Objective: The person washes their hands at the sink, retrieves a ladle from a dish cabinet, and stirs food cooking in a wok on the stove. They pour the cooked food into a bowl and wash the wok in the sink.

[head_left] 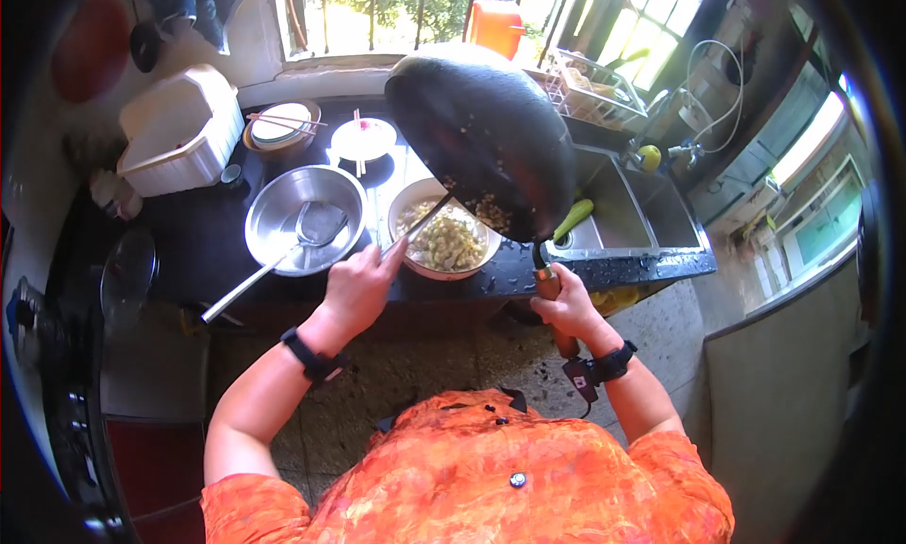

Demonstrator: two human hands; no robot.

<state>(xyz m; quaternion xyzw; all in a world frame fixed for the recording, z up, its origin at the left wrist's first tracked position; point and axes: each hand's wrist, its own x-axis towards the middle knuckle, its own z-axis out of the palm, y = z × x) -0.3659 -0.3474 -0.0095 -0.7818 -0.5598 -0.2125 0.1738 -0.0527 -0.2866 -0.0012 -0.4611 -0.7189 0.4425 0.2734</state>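
My right hand [569, 303] is wrapped round the wooden handle of a large black wok [481, 119]. The wok is tipped steeply on its side above the counter, with bits of food clinging near its lower rim. In my left hand [360, 284] is a slim-handled cooking utensil [423, 225], its far end reaching the wok's rim; the head is hidden. Below them stands a white bowl [399, 204] filled with pale, greenish chopped food [444, 240]. Left of it, a steel basin [267, 209] holds a ladle [321, 225] whose long handle sticks out over the counter edge.
A double sink [675, 204] with a green vegetable [573, 218] at its edge lies to the right. Behind are a white plate [363, 138] with chopsticks, stacked dishes [281, 121] and a white tub [184, 133]. A wire rack [595, 91] stands by the barred window.
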